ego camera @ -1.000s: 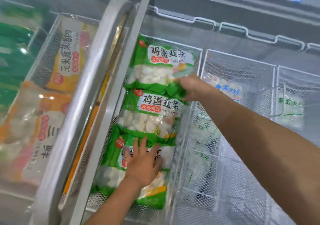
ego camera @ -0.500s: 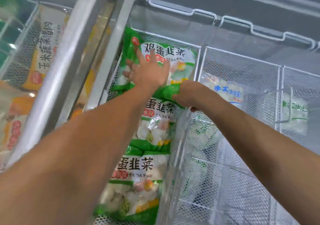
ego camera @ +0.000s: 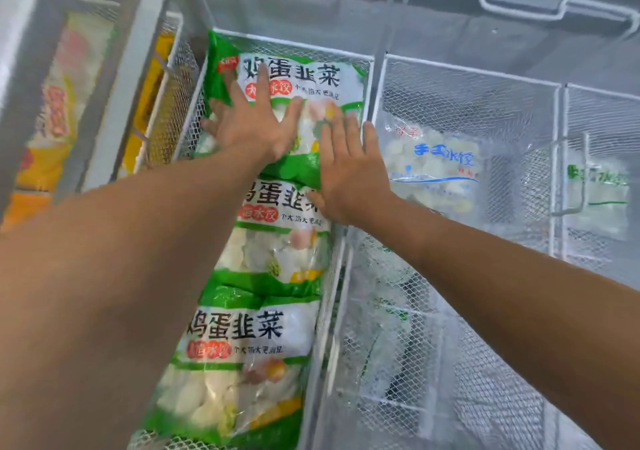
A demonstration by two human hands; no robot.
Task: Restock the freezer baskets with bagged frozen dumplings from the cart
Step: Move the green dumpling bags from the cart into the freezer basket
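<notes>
- Head view: left hand [ego camera: 256, 127] and right hand [ego camera: 349, 169], fingers flat, grip nothing, pressing top green bag [ego camera: 311, 82], upper centre.
- Bag lies in wire basket [ego camera: 372, 78].

Even, bright overhead light is filling the freezer; frost is hazing the wire baskets [ego camera: 467, 78], motion blur is softening the left edge, and wide-angle distortion is bending the frame.

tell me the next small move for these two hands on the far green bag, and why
Probably lift both hands off and reach back for another bag. The left hand and right hand lie flat, fingers straight, on the far green bag, which already sits inside the wire basket in line with the middle green bag and near green bag. Pressing looks nearly finished.
</notes>
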